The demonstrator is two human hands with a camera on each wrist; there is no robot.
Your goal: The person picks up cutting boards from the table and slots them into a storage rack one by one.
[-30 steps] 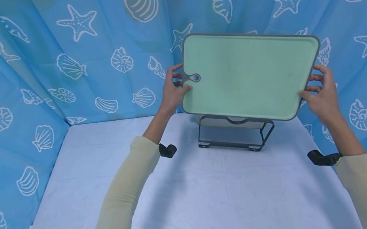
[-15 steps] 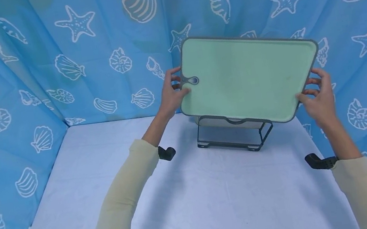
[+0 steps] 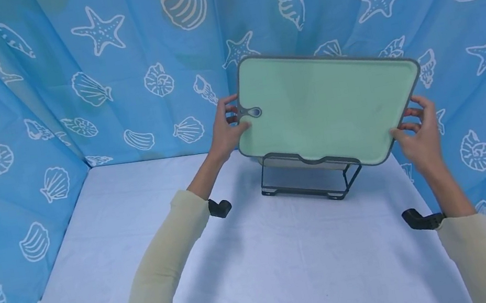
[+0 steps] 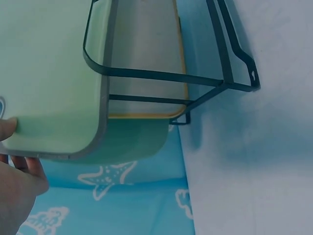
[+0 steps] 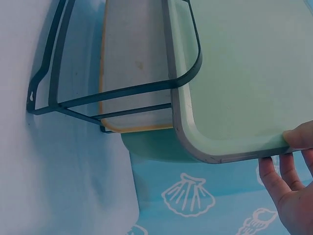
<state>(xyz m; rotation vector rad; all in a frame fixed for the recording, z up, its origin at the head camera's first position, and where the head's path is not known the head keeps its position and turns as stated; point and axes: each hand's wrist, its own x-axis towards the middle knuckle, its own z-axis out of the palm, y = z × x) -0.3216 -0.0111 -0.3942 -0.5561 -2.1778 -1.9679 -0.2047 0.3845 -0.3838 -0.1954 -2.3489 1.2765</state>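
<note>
A light green cutting board [image 3: 326, 106] with a grey rim leans back, its lower edge behind the front wire of a dark metal rack [image 3: 299, 193]. My left hand [image 3: 223, 132] pinches the board's left side just below the teardrop-shaped hole, thumb on the front face and fingers behind. At the lower right side my right hand [image 3: 422, 139] grips it the same way. In the left wrist view, the rack also holds a pale board [image 4: 144, 46] with an orange-yellow edge. Behind that, a green rounded piece [image 4: 139, 139] shows partly.
The rack stands on a white-covered table [image 3: 262, 270] near its back right corner. Blue curtains [image 3: 123, 59] printed with white shells and starfish hang close behind and along both sides. Black wrist cameras [image 3: 220, 208] jut from both wrists.
Both hands have lowered the cutting board slightly; its bottom edge, earlier in front of or above the rack's top wire, now sits behind that wire. The rack has stayed in place.
</note>
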